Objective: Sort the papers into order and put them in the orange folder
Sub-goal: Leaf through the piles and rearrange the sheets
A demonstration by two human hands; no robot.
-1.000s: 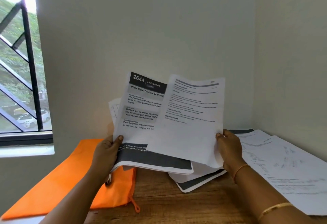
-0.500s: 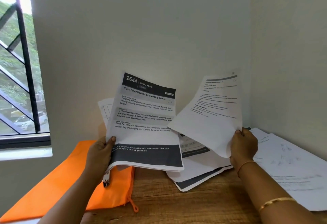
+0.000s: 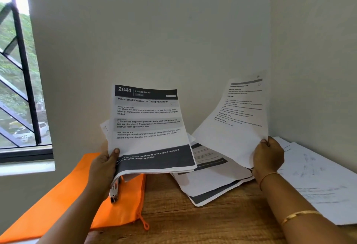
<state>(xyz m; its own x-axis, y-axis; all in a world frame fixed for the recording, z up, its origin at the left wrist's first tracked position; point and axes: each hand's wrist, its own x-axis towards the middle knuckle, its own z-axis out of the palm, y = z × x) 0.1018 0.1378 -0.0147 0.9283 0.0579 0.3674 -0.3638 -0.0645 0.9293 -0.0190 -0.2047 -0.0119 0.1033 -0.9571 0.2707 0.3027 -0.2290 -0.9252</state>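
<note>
Two batches now: one sheet split off the stack.
Right hand (image 3: 267, 157) pinches a single sheet (image 3: 235, 120) at its lower edge and has swung it out right, clear of the 2644 stack (image 3: 148, 126), which the left hand (image 3: 104, 168) grips at the bottom-left corner. Orange folder (image 3: 58, 205) lies flat on the table (image 3: 193, 220) under the left hand. Loose papers (image 3: 212, 182) sit between the hands, so sorting looks early and nothing is filed.
</note>
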